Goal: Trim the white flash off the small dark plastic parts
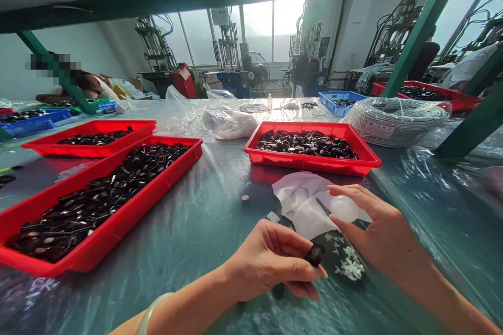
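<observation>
Between the thumb and fingers of my left hand is a small black plastic piece. My right hand grips a small white squeeze bottle, its round end facing me; a thin dark tip points away to the left. Beneath the bottle lies a crumpled white cloth or paper sheet. A little pile of tiny white pieces rests on the table just below my right hand. The palm-side fingers of my right hand are partly hidden.
Red trays full of small black parts stand ahead and to the left. A wrapped coil of grey cable sits at the right, beside a green post. Clear plastic bags lie farther back. A person is at far left.
</observation>
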Available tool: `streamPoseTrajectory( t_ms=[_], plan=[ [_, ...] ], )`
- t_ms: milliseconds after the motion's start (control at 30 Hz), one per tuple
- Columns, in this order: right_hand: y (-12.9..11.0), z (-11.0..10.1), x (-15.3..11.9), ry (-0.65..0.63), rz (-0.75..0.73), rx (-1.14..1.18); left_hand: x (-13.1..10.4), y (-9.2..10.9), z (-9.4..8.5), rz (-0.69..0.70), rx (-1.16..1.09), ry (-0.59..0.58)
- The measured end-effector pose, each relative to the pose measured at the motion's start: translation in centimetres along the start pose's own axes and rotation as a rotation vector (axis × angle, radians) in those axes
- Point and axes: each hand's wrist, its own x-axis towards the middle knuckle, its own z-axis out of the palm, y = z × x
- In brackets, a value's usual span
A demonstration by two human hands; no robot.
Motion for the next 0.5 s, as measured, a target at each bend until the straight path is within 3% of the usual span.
streamPoseTrajectory(
  t_ms=[100, 167, 300, 500],
  plan=[
    [0.7, -0.2, 0.5, -0.062, 0.313, 0.147, 0.1, -0.5, 0.3, 0.041, -0.031, 0.078],
    [1.3, -0.2, 0.7, -0.086, 0.426, 0.259, 0.2, -0.9, 0.4, 0.11, 0.006, 0.147],
    [2.5, 0.3, 0.9, -0.063, 0.518, 0.381, 0.2, -1.2, 0.8, 0.232, 0.077, 0.25],
    [4.0, 1.0, 0.8, -0.045, 0.535, 0.355, 0.2, -0.5, 1.2, 0.245, 0.109, 0.395]
  ],
)
